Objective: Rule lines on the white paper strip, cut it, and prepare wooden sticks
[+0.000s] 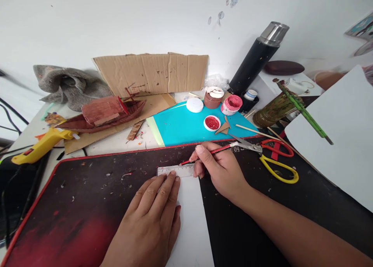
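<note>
My left hand (151, 216) lies flat with fingers stretched out, pressing a clear ruler (177, 170) onto a white sheet (190, 220) on the black and red mat (72, 205). My right hand (221, 170) pinches a red pencil (215, 150), whose tip rests at the ruler's far edge. Both hands sit close together at the sheet's top end.
Scissors with red and yellow handles (271, 158) lie right of my right hand. Behind it are red paint pots (212, 122) on a turquoise sheet (180, 127), a black flask (256, 61), a brush holder (274, 110), a white board (344, 135), a model boat (101, 113), a yellow glue gun (40, 144).
</note>
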Demonstrator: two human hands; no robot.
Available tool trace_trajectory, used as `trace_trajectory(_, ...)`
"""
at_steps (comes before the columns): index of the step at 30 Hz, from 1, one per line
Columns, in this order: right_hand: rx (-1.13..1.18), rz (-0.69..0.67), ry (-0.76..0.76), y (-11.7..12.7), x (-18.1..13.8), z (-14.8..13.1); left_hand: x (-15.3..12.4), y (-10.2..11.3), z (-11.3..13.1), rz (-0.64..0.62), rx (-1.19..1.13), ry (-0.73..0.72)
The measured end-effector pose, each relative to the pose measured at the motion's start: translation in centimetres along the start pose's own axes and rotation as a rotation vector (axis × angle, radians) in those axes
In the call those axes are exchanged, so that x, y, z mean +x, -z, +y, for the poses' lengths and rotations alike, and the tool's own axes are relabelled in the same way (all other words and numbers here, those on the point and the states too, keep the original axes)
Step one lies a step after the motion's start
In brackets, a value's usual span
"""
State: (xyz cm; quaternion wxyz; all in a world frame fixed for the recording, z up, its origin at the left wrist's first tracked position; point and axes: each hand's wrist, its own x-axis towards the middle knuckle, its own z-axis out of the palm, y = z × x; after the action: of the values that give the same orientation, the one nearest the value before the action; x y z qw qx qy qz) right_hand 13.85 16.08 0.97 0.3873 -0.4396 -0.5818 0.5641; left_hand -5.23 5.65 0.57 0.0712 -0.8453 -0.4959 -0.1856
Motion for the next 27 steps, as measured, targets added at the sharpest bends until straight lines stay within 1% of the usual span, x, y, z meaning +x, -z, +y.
trace_trajectory(27, -0.010, -0.012, -0.012, 0.07, 0.15, 0.25, -0.08, -0.13, -0.03, -0.011, 0.005, -0.005)
